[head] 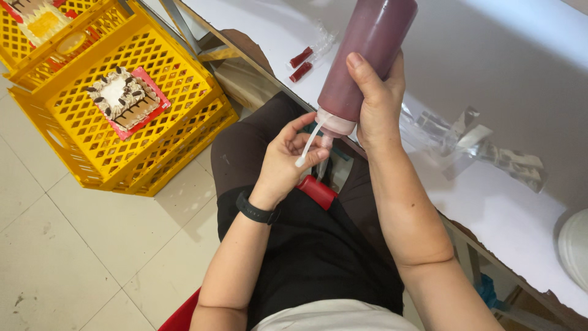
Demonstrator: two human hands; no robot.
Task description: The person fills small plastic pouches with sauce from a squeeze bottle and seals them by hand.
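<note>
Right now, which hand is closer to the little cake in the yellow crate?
Left. The left hand pinches the squeeze bottle's nozzle, on the side toward the cake. The right hand grips the bottle's body, farther away.

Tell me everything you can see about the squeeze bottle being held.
The squeeze bottle looks like soft translucent plastic, filled with dark reddish-brown sauce. It is tipped upside down, its whitish cap and thin nozzle pointing down over the lap. The right hand grips its body; the left hand pinches the nozzle tip. Its base runs out of frame above.

Right hand (pixel 376 104) gripping, raised — left hand (pixel 288 156) fingers pinching below.
</note>
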